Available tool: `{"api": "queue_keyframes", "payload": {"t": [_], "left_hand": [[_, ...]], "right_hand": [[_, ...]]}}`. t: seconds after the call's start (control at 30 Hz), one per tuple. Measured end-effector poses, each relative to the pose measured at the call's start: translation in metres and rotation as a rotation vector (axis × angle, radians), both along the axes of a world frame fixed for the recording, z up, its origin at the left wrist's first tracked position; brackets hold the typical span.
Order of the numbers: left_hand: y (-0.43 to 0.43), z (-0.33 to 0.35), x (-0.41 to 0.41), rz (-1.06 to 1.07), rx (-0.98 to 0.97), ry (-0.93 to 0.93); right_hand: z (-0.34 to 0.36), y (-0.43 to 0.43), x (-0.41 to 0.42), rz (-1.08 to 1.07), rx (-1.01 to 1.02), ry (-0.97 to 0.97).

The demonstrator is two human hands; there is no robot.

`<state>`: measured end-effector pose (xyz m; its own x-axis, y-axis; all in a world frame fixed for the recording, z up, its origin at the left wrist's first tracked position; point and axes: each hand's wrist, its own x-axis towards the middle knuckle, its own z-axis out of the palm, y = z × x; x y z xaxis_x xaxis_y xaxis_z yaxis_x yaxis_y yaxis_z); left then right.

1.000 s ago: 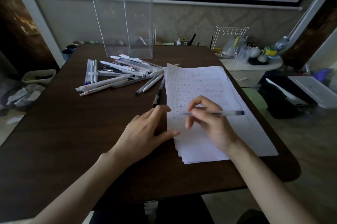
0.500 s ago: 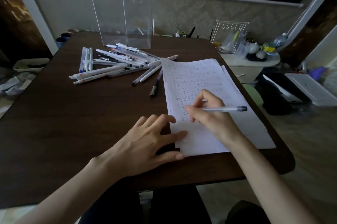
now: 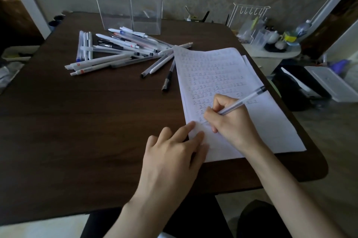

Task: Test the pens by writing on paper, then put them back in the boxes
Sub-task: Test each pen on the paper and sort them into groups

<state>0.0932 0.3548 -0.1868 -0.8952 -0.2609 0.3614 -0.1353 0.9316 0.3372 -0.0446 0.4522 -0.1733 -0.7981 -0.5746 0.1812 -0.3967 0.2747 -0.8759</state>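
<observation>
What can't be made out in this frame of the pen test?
- Tip of the clear plastic pen: head view, hidden behind the right hand, so contact with the white paper sheets is unconfirmed.
- Tops of the two tall transparent plastic boxes: cut off by the top edge.
- Far rows of writing on the paper: too faint and small to read.
- Pile of white and clear pens: overlapping, exact count unclear.

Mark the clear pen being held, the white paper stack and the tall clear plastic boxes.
Clear pen with dark cap (image 3: 246, 98): head view, mid-barrel.
White paper stack (image 3: 271, 131): head view, bare lower-right area.
Tall clear plastic boxes (image 3: 146, 1): head view, right box's front wall.
</observation>
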Motion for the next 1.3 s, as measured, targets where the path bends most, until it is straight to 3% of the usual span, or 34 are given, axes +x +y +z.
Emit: {"api": "queue_keyframes", "payload": {"t": [0.23, 1.0, 1.2, 1.3], "left_hand": [[0.007, -0.005, 0.014, -0.148, -0.120, 0.021], [0.006, 0.001, 0.019, -0.163, -0.014, -0.076], [0.003, 0.004, 0.019, -0.193, 0.057, -0.138], [-0.008, 0.012, 0.016, -0.247, 0.258, -0.102]], "right_hand": [[-0.002, -0.001, -0.001, -0.048, -0.022, 0.016], [-0.003, -0.001, 0.001, 0.015, -0.012, 0.013], [-0.001, -0.001, 0.001, -0.004, -0.062, -0.003], [0.001, 0.001, 0.001, 0.035, -0.195, -0.041]]}}
